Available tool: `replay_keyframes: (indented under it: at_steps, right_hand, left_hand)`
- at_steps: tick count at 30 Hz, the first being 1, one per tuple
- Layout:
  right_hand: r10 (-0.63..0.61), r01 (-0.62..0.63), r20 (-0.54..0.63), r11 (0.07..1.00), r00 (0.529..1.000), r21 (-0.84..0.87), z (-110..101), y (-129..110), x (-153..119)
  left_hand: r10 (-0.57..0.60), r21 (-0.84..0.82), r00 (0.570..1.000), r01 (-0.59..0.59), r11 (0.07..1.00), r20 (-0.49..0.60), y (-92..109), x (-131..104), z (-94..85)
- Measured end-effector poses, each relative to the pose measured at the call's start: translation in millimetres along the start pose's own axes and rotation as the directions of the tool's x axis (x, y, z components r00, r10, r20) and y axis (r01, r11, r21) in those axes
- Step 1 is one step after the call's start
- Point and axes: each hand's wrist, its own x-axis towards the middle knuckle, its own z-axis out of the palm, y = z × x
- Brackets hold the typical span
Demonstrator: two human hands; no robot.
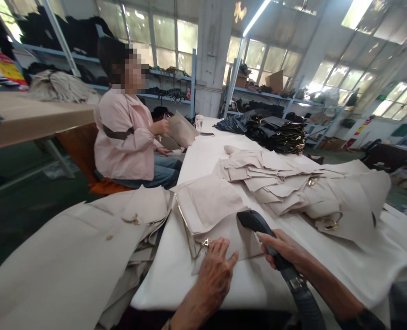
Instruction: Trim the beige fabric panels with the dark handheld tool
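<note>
A beige leather-like piece (210, 206) with a gold zipper edge and a gold metal clasp (206, 243) lies on the white-covered table. My left hand (215, 270) rests palm down on its near edge beside the clasp, fingers stretched out. In my right hand (282, 247) is a black vacuum hose nozzle (256, 222), gripped around its handle. Its tip is over the right part of the beige piece; whether it touches cannot be made out. The ribbed hose (306, 300) runs down toward me.
Beige pieces with gold fittings pile up at left (69, 247) and at right (341, 197). Farther back lie stacked black pieces (275, 130), a phone (207, 134) and a cup (199, 123). A seated person (128, 137) in pink handles a beige piece across the left table edge.
</note>
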Motion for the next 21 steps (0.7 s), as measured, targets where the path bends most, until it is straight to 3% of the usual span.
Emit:
replay_keyframes:
  at_steps: [5,9,13,17,19,21]
  right_hand:
    - [-0.035,0.036,-0.036,0.998,0.999,0.045,-5,-13,15]
    - [-0.097,0.11,-0.155,0.991,0.983,0.075,-23,-21,3]
    - [-0.066,0.07,-0.11,0.997,0.992,0.027,-36,-7,-42]
    - [0.061,-0.063,-0.03,0.995,0.998,-0.076,-29,25,-96]
    - [0.067,-0.07,-0.032,0.994,0.997,-0.088,-21,42,-117]
    - [0.072,-0.072,-0.003,0.993,0.997,-0.093,-12,56,-130]
  left_hand:
    - [-0.008,-0.021,1.0,0.009,1.0,0.016,0,-1,-2.6]
    - [-0.001,-0.046,1.0,0.001,0.999,0.0,3,1,-9.9]
    - [0.026,-0.089,0.997,-0.032,0.996,-0.067,4,-2,-15.5]
    - [0.026,-0.1,0.95,-0.06,0.993,-0.31,-14,-26,-23.2]
    - [-0.05,-0.069,0.91,0.024,0.997,-0.411,-32,-45,-29.3]
    - [-0.154,-0.055,0.886,0.145,0.988,-0.438,-50,-60,-36.2]
